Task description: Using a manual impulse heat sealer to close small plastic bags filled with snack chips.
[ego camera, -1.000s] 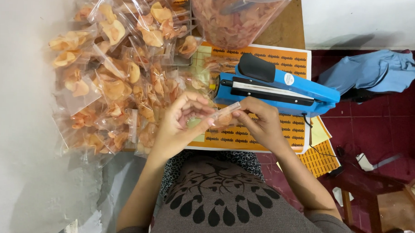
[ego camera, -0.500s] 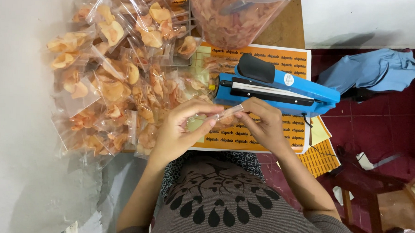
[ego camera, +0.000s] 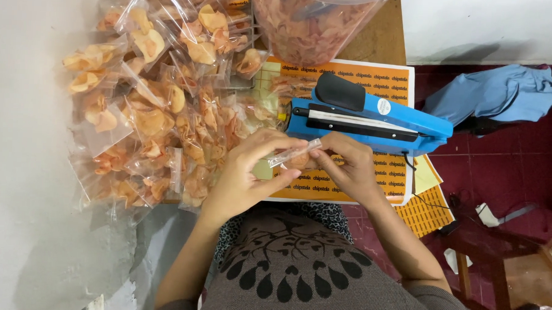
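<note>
Both of my hands pinch one small clear plastic bag of orange chips just in front of the blue heat sealer. My left hand grips the bag's left end with fingers curled. Its right end is held by my right hand, which sits right under the sealer's front edge. The bag's folded top edge lies tilted between my fingertips. Most of the bag's body is hidden behind my fingers.
A heap of filled clear chip bags covers the table's left side. A large clear container of chips stands at the back. Orange label sheets lie under the sealer. Blue cloth rests on the red floor to the right.
My left hand's fingers have closed further over the bag and shifted slightly right. The right hand has stayed near the sealer, adjusting its pinch.
</note>
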